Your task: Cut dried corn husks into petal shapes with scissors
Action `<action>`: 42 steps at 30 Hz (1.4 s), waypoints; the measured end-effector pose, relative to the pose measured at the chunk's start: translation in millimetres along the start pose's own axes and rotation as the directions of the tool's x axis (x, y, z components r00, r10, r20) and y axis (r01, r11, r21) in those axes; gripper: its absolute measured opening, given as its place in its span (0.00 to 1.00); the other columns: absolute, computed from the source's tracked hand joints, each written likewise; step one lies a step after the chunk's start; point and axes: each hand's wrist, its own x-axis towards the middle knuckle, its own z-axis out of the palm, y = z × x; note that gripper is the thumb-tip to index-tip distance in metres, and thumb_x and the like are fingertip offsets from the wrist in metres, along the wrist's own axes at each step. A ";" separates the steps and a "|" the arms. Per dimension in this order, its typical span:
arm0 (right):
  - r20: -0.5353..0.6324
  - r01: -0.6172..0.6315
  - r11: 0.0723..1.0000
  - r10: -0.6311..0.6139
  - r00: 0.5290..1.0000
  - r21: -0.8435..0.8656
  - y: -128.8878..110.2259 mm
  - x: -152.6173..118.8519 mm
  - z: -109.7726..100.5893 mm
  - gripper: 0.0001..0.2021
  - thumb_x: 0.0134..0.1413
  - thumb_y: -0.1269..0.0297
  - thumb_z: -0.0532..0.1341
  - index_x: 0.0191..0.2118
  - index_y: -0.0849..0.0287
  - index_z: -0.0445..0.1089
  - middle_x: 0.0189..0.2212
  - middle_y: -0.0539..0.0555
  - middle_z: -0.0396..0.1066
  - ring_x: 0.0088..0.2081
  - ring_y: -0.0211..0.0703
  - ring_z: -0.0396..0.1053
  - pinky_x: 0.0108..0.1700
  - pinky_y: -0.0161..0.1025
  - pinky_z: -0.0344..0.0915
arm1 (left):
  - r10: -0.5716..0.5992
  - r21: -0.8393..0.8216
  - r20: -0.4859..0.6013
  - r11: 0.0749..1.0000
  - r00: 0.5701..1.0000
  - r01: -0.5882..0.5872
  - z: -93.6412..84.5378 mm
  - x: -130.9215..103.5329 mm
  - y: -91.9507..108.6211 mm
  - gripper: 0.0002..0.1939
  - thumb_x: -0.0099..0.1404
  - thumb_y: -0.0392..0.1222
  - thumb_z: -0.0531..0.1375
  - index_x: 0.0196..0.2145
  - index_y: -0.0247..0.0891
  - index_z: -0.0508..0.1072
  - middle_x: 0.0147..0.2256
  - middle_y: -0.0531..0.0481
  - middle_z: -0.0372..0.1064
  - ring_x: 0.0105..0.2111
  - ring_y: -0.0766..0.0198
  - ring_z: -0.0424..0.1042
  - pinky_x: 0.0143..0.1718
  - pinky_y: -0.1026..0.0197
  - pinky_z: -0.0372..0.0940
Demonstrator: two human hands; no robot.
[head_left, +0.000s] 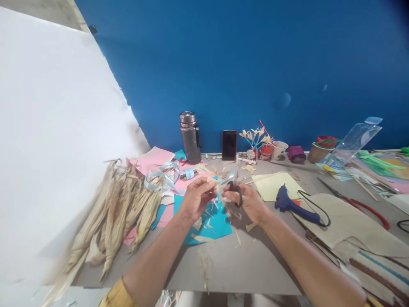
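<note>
My left hand point(195, 199) pinches a small pale strip of dried corn husk point(213, 181) between thumb and fingertips. Through the black handles of a pair of scissors point(237, 195) go the fingers of my right hand point(252, 204); the blades point away from me, close to the strip, and look blurred. Whether they touch the strip I cannot tell. Beneath both hands lies a bright blue paper sheet point(220, 228), strewn with thin husk trimmings. A heap of dried corn husks point(116, 209) lies left of my left arm. Husk flowers on blue stems point(255, 138) stand in a small jar behind my hands.
A grey thermos point(191, 143) and an upright phone point(229, 145) stand at the back by the blue wall. On the right are a blue glue gun point(295, 207), red-handled shears point(359, 204), a paper cup point(280, 150) and a tilted plastic bottle point(354, 143). Pale blue ribbon point(159, 181) loops behind my left hand.
</note>
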 end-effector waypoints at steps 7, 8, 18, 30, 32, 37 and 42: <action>-0.158 0.123 0.989 -0.110 0.981 0.080 -2.8 2.8 3.6 0.16 0.40 0.57 0.71 0.34 0.59 0.71 0.26 0.48 0.67 0.26 0.36 0.59 0.28 0.35 0.56 | -0.136 0.001 0.059 0.991 0.989 0.136 8.5 -3.3 -18.0 0.13 0.49 0.41 0.72 0.25 0.35 0.71 0.24 0.54 0.68 0.23 0.70 0.67 0.29 0.64 0.64; -0.178 0.111 0.990 -0.095 0.979 0.083 -2.9 2.8 4.1 0.15 0.39 0.57 0.71 0.33 0.59 0.71 0.24 0.47 0.65 0.25 0.35 0.57 0.27 0.35 0.54 | -0.147 0.006 0.069 0.989 0.987 0.147 9.1 -3.8 -19.0 0.13 0.50 0.42 0.71 0.26 0.35 0.71 0.24 0.53 0.68 0.24 0.69 0.68 0.29 0.64 0.64; -0.153 -0.014 0.985 0.041 0.987 0.175 -3.9 2.7 2.1 0.15 0.34 0.60 0.72 0.29 0.61 0.71 0.21 0.46 0.61 0.22 0.32 0.53 0.23 0.33 0.50 | -0.161 0.092 0.152 0.985 0.975 0.149 5.0 -1.8 -20.8 0.07 0.49 0.36 0.68 0.24 0.36 0.72 0.24 0.54 0.67 0.24 0.69 0.66 0.30 0.63 0.63; -0.071 -0.094 0.991 0.101 0.992 0.094 -5.3 4.4 -9.7 0.16 0.35 0.58 0.72 0.30 0.61 0.72 0.21 0.45 0.61 0.22 0.32 0.54 0.24 0.32 0.50 | -0.203 0.302 0.196 0.943 0.959 0.138 3.9 -3.0 -11.7 0.09 0.49 0.38 0.70 0.23 0.34 0.73 0.21 0.54 0.65 0.20 0.72 0.61 0.24 0.66 0.56; -0.098 -0.074 0.994 0.081 0.992 0.075 -5.3 3.9 -9.8 0.18 0.38 0.53 0.71 0.30 0.62 0.72 0.20 0.46 0.60 0.22 0.32 0.52 0.23 0.33 0.48 | -0.202 0.238 0.164 0.958 0.965 0.160 3.9 -2.7 -9.6 0.11 0.49 0.39 0.71 0.24 0.34 0.72 0.21 0.54 0.65 0.20 0.72 0.62 0.24 0.67 0.57; 0.067 -0.015 0.990 0.025 0.997 -0.142 -5.4 -2.3 -3.7 0.27 0.47 0.38 0.64 0.29 0.63 0.74 0.19 0.49 0.62 0.22 0.34 0.54 0.23 0.34 0.47 | -0.093 0.011 0.064 0.996 0.994 0.093 1.0 -0.1 -1.5 0.15 0.48 0.40 0.73 0.26 0.35 0.70 0.23 0.54 0.68 0.23 0.70 0.67 0.27 0.67 0.63; 0.257 0.015 0.968 0.052 0.965 -0.251 -2.7 -8.6 9.7 0.32 0.47 0.31 0.59 0.28 0.63 0.73 0.23 0.53 0.67 0.24 0.35 0.57 0.26 0.34 0.52 | 0.007 -0.165 -0.025 0.986 1.000 -0.011 -0.8 3.2 0.6 0.15 0.48 0.40 0.73 0.26 0.35 0.70 0.25 0.53 0.69 0.26 0.69 0.69 0.27 0.67 0.64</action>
